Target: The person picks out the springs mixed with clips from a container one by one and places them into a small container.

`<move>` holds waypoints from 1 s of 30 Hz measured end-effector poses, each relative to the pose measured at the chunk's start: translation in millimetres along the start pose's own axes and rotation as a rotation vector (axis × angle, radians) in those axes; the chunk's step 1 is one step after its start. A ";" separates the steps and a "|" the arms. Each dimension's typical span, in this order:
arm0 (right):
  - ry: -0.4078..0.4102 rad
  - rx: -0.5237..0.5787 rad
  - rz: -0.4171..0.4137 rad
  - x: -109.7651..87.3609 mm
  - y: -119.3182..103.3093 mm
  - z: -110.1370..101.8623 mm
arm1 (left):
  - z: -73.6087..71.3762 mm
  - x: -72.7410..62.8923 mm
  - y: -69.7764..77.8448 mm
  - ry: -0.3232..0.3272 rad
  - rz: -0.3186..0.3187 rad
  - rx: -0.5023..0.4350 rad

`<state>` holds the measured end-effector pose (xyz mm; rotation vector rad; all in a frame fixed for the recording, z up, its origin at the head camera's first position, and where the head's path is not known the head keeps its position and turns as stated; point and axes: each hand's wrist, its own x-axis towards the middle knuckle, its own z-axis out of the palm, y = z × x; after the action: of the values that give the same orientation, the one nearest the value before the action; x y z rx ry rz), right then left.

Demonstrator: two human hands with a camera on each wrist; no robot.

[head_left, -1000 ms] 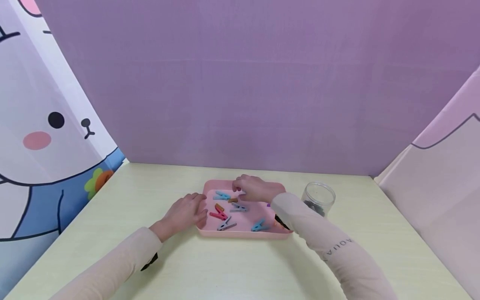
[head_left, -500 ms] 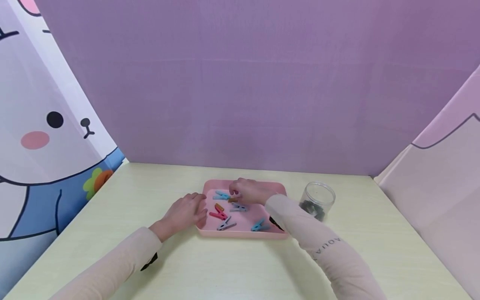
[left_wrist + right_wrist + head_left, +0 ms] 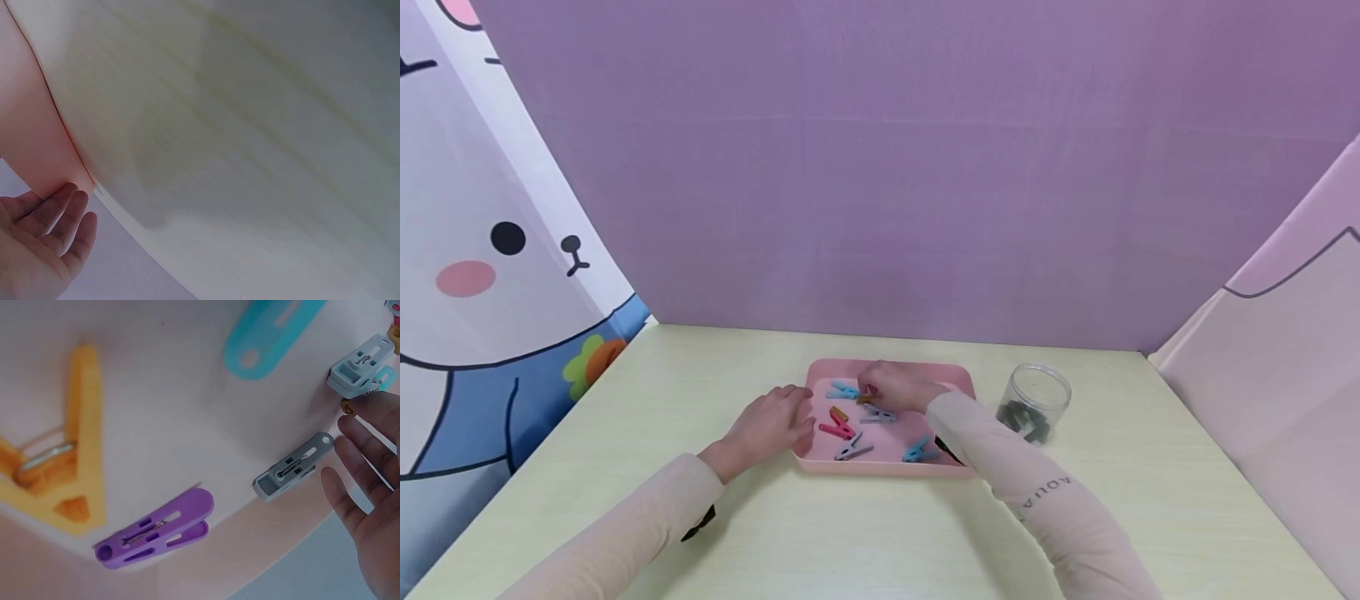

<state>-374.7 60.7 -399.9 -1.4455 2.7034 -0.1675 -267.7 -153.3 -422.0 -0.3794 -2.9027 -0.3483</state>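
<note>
A pink tray [image 3: 887, 470] holds several plastic clothespins. Its left rim is held by my left hand [image 3: 767, 429], whose fingertips touch the wall [image 3: 47, 156] in the left wrist view. My right hand [image 3: 901, 385] reaches into the tray's far half, its fingertips pinching a small brass-coloured piece [image 3: 865, 400]; the thumb is hidden in the right wrist view. Close to these fingers lie a blue clothespin [image 3: 844, 391] and a grey clothespin [image 3: 878, 415]. A red clothespin [image 3: 838, 427] lies beside another brass-coloured piece [image 3: 838, 414].
A clear jar [image 3: 1036, 404] with dark pieces inside stands right of the tray. A grey clothespin [image 3: 853, 448] and a blue clothespin [image 3: 919, 451] lie near the tray's front. The right wrist view adds a purple clothespin [image 3: 156, 528] and an orange clothespin [image 3: 84, 444].
My right hand has moved slightly left and down onto the brass-coloured piece, and the forearm has shifted left, uncovering more of the jar. My left hand has stayed at the tray's rim.
</note>
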 end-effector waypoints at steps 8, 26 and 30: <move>0.021 0.008 -0.009 0.5 0.4 3.9 | -0.2 -0.2 -0.1 0.003 0.005 0.000; -0.001 0.036 0.024 -1.1 -1.8 1.1 | 0.2 -0.5 -1.3 0.019 0.025 0.008; 0.004 0.064 0.013 -3.5 -1.4 -2.7 | 0.1 -0.9 -1.3 0.020 0.022 0.005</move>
<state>-371.9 63.0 -397.0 -1.4118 2.6836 -0.2540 -267.2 -154.7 -422.5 -0.4048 -2.8768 -0.3396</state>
